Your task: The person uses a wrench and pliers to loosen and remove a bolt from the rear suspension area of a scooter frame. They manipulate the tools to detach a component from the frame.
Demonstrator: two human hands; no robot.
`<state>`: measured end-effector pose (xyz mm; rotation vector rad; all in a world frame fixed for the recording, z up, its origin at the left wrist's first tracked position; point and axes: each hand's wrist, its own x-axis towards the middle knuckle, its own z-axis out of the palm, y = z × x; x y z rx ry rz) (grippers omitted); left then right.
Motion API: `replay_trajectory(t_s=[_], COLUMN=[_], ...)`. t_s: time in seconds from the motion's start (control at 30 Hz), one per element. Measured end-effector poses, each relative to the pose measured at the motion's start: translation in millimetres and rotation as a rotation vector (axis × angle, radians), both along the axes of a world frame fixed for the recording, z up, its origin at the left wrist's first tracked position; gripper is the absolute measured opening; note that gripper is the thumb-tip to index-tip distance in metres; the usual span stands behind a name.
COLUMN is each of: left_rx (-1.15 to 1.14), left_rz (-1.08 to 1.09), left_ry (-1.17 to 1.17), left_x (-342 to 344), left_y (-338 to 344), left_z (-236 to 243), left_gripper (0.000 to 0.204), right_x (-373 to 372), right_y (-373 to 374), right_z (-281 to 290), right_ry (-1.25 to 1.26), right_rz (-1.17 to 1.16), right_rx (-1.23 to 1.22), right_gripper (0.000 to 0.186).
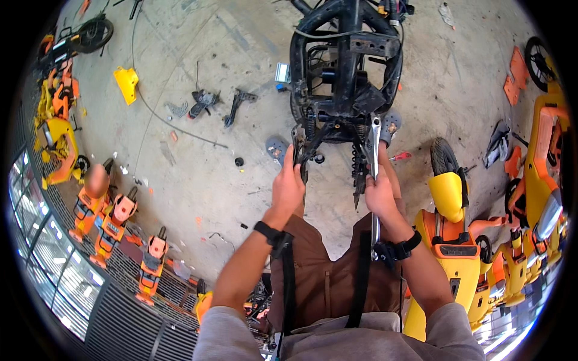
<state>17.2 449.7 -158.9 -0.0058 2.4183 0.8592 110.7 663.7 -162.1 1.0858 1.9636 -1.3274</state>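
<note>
we are closing our left hand around a rear bracket of the stripped black scooter frame, steadying it on the concrete floor. our right hand is wrapping tight round a long silver wrench, its head reaching up to the frame's lower mount, apparently for leverage.

**What the person wears**

Both forearms are bare below grey short sleeves. The left hand has a black band at the wrist, with a dark strap hanging from it. The right hand has a black strap with a bulky buckle at its wrist. Brown trousers cover the legs, and grey-soled sandals show at the feet.
</note>
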Motion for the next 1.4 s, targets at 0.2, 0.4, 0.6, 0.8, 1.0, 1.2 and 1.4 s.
replay_trajectory(t_s=[0.2,0.4,0.6,0.8,1.0,1.2,1.4], left_rx=[-0.187,-0.260,-0.431,-0.439,-0.421,-0.344,-0.425], left_rz=[-0.437,-0.601,-0.698,-0.660,-0.694,-0.481,-0.459], left_ry=[-0.145,-0.438,-0.746,-0.800,-0.690,-0.482,-0.299], left_x=[-92.8,-149.7,-178.6,-189.8,-148.6,-120.4,-68.4], left_y=[10.9,53.1,90.8,108.1,113.1,94.0,82.2], left_z=[34.5,39.5,31.7,32.1,24.9,16.5,6.9], left_gripper=[0.041,0.036,0.030,0.017,0.023,0.028,0.072], right_x=[-4.0,-7.1,-2.3,-0.9,2.2,0.7,3.8], right_y=[5.6,5.7,8.9,9.5,4.9,-6.1,-4.7], right_z=[4.7,8.6,4.4,2.1,-1.7,-3.3,-3.3], right_ry=[-0.044,-0.074,-0.043,-0.066,-0.085,-0.096,-0.116], right_rz=[-0.012,-0.016,-0.033,-0.038,-0.037,-0.040,-0.111], right_rx=[-0.026,-0.033,-0.050,-0.078,-0.074,-0.010,-0.064], right_gripper=[0.027,0.026,0.027,0.030,0.032,0.032,0.030])
